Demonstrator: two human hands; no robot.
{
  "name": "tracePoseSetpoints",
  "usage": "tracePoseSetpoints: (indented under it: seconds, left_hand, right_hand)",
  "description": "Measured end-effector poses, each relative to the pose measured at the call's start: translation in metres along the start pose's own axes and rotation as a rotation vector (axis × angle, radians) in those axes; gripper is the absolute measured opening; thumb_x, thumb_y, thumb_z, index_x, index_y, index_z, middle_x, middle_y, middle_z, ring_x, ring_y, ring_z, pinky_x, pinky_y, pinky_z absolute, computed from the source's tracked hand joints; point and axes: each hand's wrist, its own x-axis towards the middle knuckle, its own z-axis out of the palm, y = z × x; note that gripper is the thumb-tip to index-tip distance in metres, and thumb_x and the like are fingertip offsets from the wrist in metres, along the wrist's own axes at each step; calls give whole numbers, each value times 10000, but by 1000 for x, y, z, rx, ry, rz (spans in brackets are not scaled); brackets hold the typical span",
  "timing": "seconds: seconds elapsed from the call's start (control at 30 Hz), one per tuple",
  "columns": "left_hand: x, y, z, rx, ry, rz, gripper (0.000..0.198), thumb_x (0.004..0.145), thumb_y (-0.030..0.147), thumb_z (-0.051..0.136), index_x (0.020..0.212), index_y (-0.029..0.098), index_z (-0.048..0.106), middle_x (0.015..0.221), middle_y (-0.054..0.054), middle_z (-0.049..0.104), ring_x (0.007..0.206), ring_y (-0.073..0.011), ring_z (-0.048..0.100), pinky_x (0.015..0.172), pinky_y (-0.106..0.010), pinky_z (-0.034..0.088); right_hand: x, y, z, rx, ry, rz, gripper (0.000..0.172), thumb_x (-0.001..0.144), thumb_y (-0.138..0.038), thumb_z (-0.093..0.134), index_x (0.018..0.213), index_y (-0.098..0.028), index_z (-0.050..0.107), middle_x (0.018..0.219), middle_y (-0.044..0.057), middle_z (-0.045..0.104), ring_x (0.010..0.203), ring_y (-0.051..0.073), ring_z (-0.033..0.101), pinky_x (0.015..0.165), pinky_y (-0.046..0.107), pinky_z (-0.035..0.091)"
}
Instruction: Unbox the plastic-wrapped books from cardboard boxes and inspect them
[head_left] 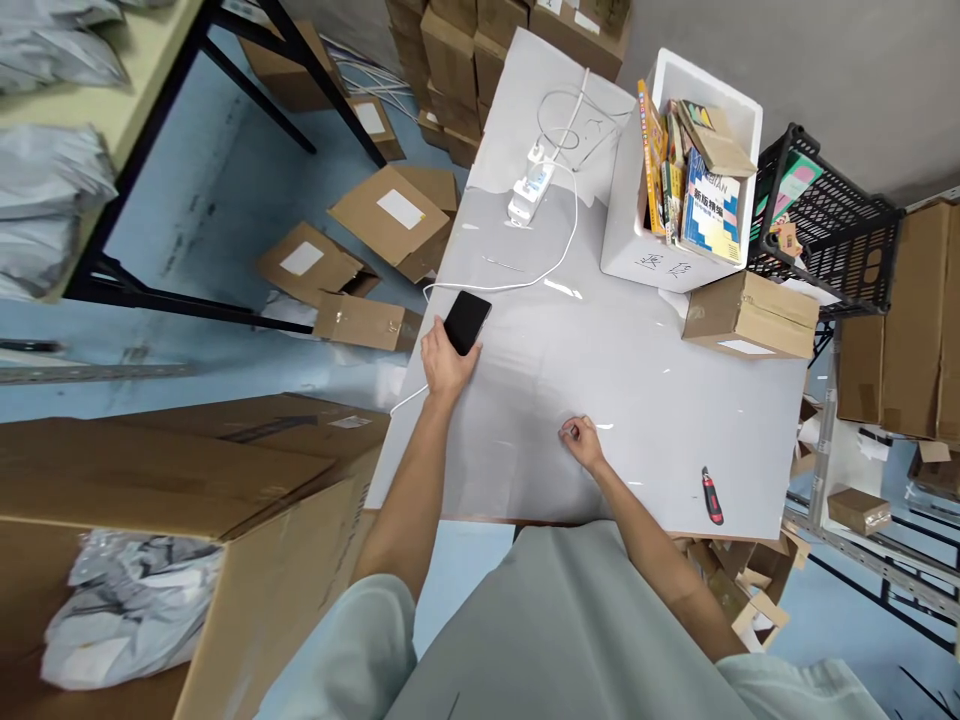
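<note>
My left hand (445, 366) grips a black smartphone (466, 322) by its lower end, over the left side of the grey-white table (540, 385). The phone's dark face is up. My right hand (582, 442) rests near the front middle of the table with its fingers curled in. Something small may be between those fingers, but I cannot make it out. A white cable (525, 286) curves past the far end of the phone. To the right of my right hand lies a red and black utility knife (712, 496).
A white power strip (531, 190) lies toward the back. At the back right stand a white foam box (622, 235) of books, a taped carton (772, 315) and a black crate (847, 235). A large open carton (292, 560) with grey plastic mailers borders the table's left.
</note>
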Motion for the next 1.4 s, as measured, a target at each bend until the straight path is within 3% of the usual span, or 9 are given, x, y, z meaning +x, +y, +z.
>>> tracePoseSetpoints:
  seconds: [0.17, 0.37, 0.57, 0.7, 0.8, 1.07, 1.17, 1.23, 1.4]
  left_hand:
    - [-16, -42, -18, -206, 42, -65, 764, 935, 332, 735, 1606, 83, 469, 1565, -274, 619, 1525, -364, 558, 1308, -544, 408]
    - [-6, -68, -19, -388, 98, -201, 688, 765, 216, 846, 1411, 174, 613, 1321, -153, 772, 1232, -266, 742, 1109, -422, 585]
    - [12, -64, -8, -218, 136, -216, 718, 756, 287, 870, 1410, 139, 612, 1229, -124, 748, 1110, -254, 718, 1095, -436, 575]
    - [26, -49, 1, -40, 203, -247, 738, 802, 491, 902, 1378, 126, 621, 1063, -103, 720, 1212, -356, 675, 1239, -577, 447]
    - [30, -40, 7, 40, 260, -294, 783, 827, 580, 872, 1386, 99, 605, 1074, -150, 716, 1277, -418, 637, 1239, -606, 430]
    - [17, -50, -2, -45, 197, -233, 594, 973, 493, 687, 1402, 96, 579, 1146, -172, 715, 1305, -386, 630, 1252, -598, 409]
    - [-6, -36, 0, -56, 256, -189, 563, 972, 419, 679, 1418, 92, 574, 1317, -226, 678, 1353, -379, 605, 1251, -569, 418]
    - [-35, -15, 14, -79, 292, -120, 508, 968, 361, 669, 1404, 112, 598, 1379, -237, 663, 1410, -378, 572, 1275, -562, 396]
    - [-146, 51, 83, -320, -3, -23, 377, 1015, 345, 619, 1345, 175, 687, 1278, -187, 730, 1338, -326, 660, 1260, -534, 444]
  right_hand:
    - [-1, 2, -1, 18, 5, -27, 59, 864, -292, 700, 889, -255, 738, 855, -3, 536, 849, 223, 556, 900, 375, 497]
    - [-1, 4, -1, 26, 11, -41, 55, 859, -286, 692, 877, -257, 735, 845, -1, 548, 855, 228, 564, 904, 377, 502]
    - [0, 6, 0, 19, 15, -42, 57, 858, -289, 689, 874, -257, 734, 847, 4, 550, 830, 227, 545, 879, 375, 498]
    - [1, 8, 1, 11, 18, -35, 66, 863, -298, 683, 873, -255, 732, 836, 0, 535, 831, 226, 537, 881, 372, 492]
    - [3, 9, 2, 9, 17, -28, 70, 864, -302, 679, 867, -255, 730, 824, -4, 521, 831, 225, 531, 887, 372, 487]
    - [6, 13, 2, 39, 1, -17, 69, 843, -311, 698, 855, -259, 741, 827, -2, 526, 833, 228, 540, 908, 390, 501]
    - [7, 13, 2, 78, -6, -13, 52, 826, -298, 708, 840, -263, 744, 821, -3, 538, 827, 227, 547, 915, 398, 515]
    - [10, 12, 3, 118, -13, -12, 38, 809, -290, 722, 822, -262, 746, 805, -4, 554, 821, 226, 560, 920, 403, 527]
    - [15, 9, -2, 268, -46, -5, 85, 797, -332, 760, 818, -249, 755, 737, -1, 648, 789, 227, 622, 871, 396, 572]
